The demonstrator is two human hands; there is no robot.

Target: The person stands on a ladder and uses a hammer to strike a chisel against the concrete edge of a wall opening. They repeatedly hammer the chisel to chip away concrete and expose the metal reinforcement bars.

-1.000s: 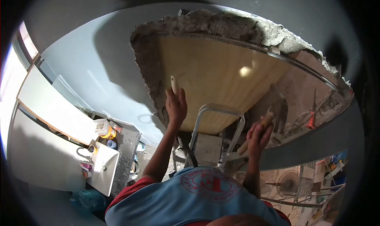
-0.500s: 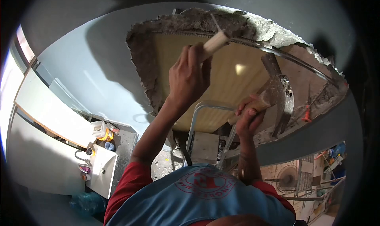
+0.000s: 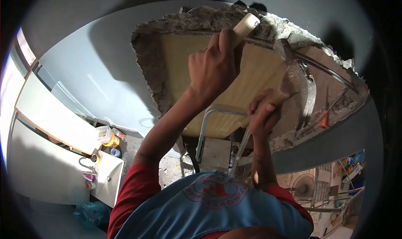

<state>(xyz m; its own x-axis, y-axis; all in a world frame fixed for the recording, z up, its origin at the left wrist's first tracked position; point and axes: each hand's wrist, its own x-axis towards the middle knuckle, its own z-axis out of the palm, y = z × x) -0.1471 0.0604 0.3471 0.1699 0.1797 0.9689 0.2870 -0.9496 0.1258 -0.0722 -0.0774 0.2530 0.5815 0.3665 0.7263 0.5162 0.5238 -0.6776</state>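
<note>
My left hand [image 3: 213, 65] is wrapped round a pale wooden handle [image 3: 246, 26], raised near the upper broken edge of the wall opening [image 3: 146, 59]. Whatever is at the handle's far end cannot be made out. Lower on the right, my right hand [image 3: 264, 115] grips the wooden handle of a hammer [image 3: 307, 90]. Its worn metal head is tilted, with its upper end close to the metal strip [image 3: 326, 67] along the opening. Pale yellow board [image 3: 184, 67] shows behind both hands.
A red-handled tool [image 3: 323, 120] rests at the opening's right side. Below the opening is a metal ladder frame [image 3: 204, 130]. At lower left are a white sink [image 3: 109, 176], containers [image 3: 109, 137] and a large bluish bottle [image 3: 90, 214]. Building debris lies at lower right.
My left hand has moved up and right with its handle, whose end now points more toward the camera. The hammer has shifted slightly up and right in my right hand.
</note>
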